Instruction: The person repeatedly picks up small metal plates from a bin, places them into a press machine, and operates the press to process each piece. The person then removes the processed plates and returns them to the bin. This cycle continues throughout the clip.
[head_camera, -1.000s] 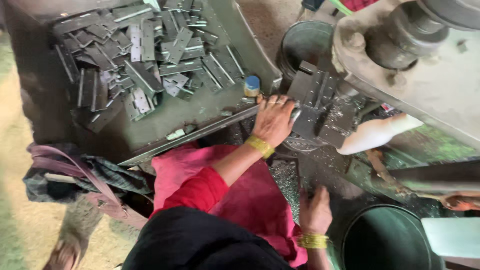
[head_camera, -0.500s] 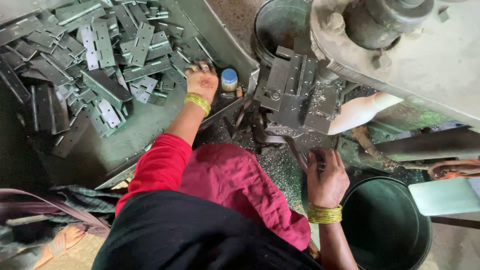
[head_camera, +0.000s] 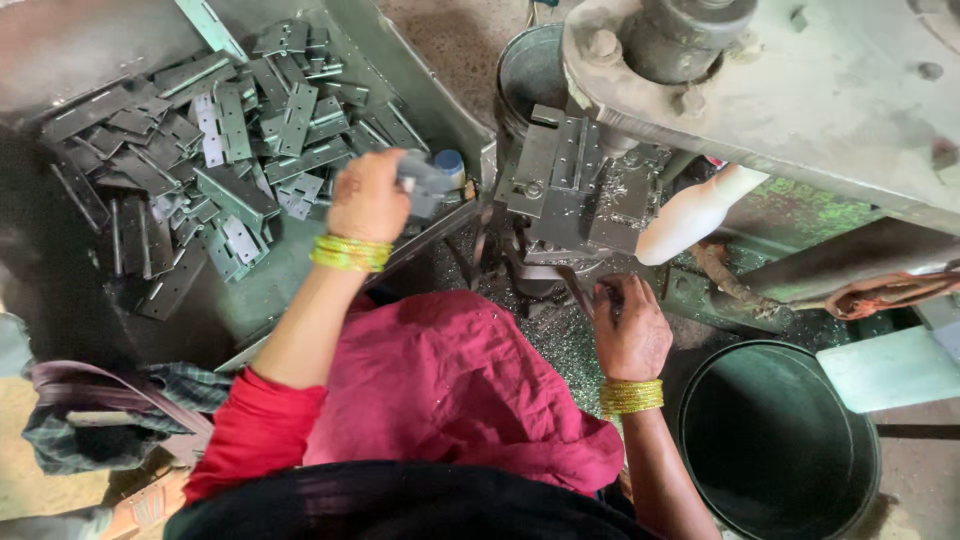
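My left hand (head_camera: 368, 200), with yellow bangles at the wrist, hovers over the right edge of a metal tray (head_camera: 300, 290) and grips a grey metal hinge plate (head_camera: 425, 185), blurred by motion. The tray holds a heap of several similar hinge plates (head_camera: 215, 150). My right hand (head_camera: 630, 328), also bangled, rests with curled fingers at the base of the machine's fixture (head_camera: 565, 180), beside a thin dark rod (head_camera: 577, 292). What its fingers hold is hidden. A pink cloth (head_camera: 450, 390) covers my lap.
A large grey machine body (head_camera: 800, 90) overhangs the top right, with a white handle (head_camera: 692, 215) below it. A dark bucket (head_camera: 775, 440) stands at the lower right and another bucket (head_camera: 530, 70) behind the fixture. Metal shavings lie around the machine's base. A bag (head_camera: 100, 420) lies at the left.
My left hand left the fixture, reached into the tray and now lifts a hinge plate back toward the machine. My right hand rose from my lap to the fixture's base.
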